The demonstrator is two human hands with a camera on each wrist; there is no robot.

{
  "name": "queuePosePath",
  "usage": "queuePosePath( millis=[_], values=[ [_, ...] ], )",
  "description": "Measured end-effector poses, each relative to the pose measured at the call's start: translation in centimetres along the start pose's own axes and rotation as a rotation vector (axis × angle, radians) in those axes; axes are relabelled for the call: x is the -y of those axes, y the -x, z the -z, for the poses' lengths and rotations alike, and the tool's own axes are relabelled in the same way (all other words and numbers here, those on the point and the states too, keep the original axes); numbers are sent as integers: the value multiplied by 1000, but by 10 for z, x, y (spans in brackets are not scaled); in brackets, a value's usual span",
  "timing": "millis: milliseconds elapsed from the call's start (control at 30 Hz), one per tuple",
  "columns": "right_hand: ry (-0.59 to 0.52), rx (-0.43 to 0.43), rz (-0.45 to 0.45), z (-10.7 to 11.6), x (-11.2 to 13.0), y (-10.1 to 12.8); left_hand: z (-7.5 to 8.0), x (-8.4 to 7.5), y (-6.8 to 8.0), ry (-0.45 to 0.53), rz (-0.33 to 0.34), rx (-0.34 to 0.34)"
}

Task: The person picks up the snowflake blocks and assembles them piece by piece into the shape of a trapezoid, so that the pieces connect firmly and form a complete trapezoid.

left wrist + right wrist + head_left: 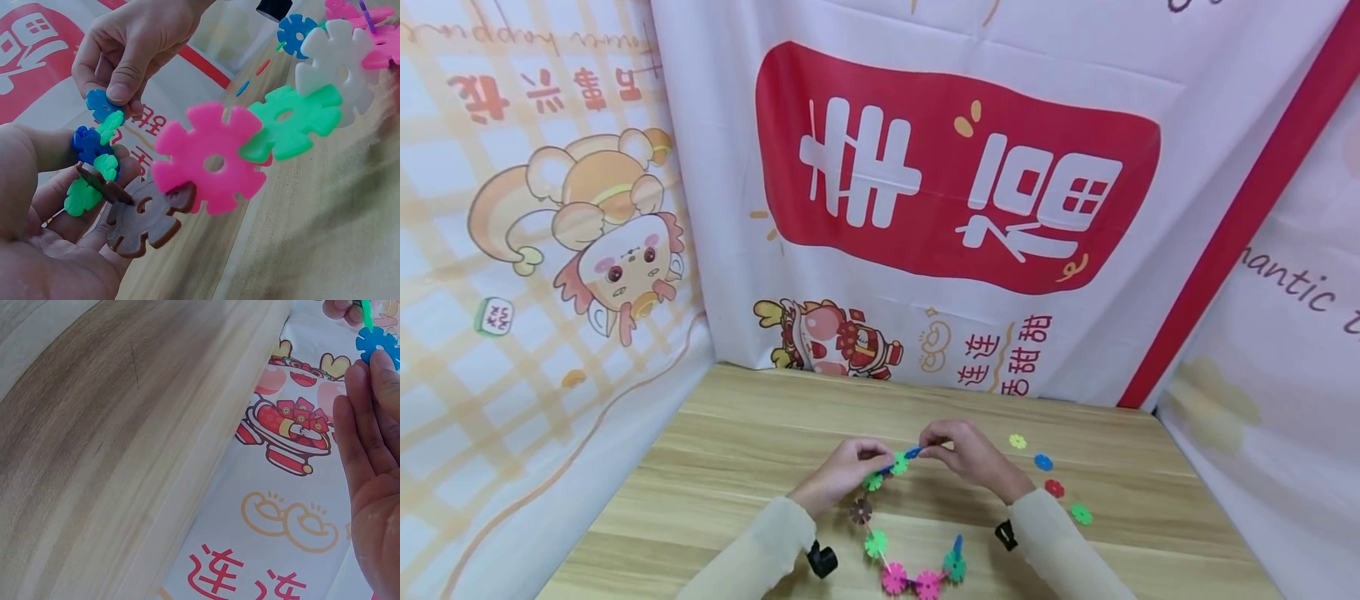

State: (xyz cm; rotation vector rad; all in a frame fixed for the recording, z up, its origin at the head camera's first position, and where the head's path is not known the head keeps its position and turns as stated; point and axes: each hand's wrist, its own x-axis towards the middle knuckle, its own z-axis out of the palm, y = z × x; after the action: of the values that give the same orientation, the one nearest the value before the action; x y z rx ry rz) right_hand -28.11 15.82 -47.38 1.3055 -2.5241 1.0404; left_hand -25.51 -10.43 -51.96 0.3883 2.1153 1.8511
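Observation:
A chain of flower-shaped interlocking plastic discs (214,159) curves from my hands back toward the front of the table. My left hand (848,471) grips it near one end, around its green and dark blue discs (94,145). At that end my right hand (967,457) pinches a blue disc (100,106) between thumb and fingers, slotted against a small green disc (111,128). Farther along come a brown disc (861,511), a bright green one (876,544) and pink ones (895,578). In the right wrist view the blue disc (375,347) sits at my right thumb.
Right of my right hand, loose yellow (1017,441), blue (1042,462), red (1055,488) and green (1082,514) discs lie in a row on the wooden table (760,417). Printed cloth (955,167) hangs along the table's back and sides. A black wrist camera (822,559) is by my left sleeve.

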Motion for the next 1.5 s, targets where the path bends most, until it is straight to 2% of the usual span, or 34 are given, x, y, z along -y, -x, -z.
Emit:
queuePosePath(
  millis=[500, 633, 800, 900, 1067, 1300, 1400, 1500],
  values=[
    [74, -72, 86, -6, 6, 4, -7, -6, -2, 108, 36, -37],
    [78, -80, 80, -5, 7, 8, -9, -7, -3, 92, 30, -1],
    [65, -43, 49, -2, 7, 11, -8, -9, -4, 27, 59, 96],
    [81, 17, 6, 3, 7, 13, -10, -11, -3, 6, 81, 133],
    [157, 105, -135, 26, 0, 32, -11, -11, -2, -19, 88, 125],
    [217, 145, -304, 74, -20, 87, -4, -8, -2, -7, 102, 61],
    [189, 186, -398, 90, -23, 110, -1, -6, -3, 7, 110, 42],
    [166, 206, -440, 100, -27, 133, 1, -3, -4, 2, 111, 24]
  ],
)
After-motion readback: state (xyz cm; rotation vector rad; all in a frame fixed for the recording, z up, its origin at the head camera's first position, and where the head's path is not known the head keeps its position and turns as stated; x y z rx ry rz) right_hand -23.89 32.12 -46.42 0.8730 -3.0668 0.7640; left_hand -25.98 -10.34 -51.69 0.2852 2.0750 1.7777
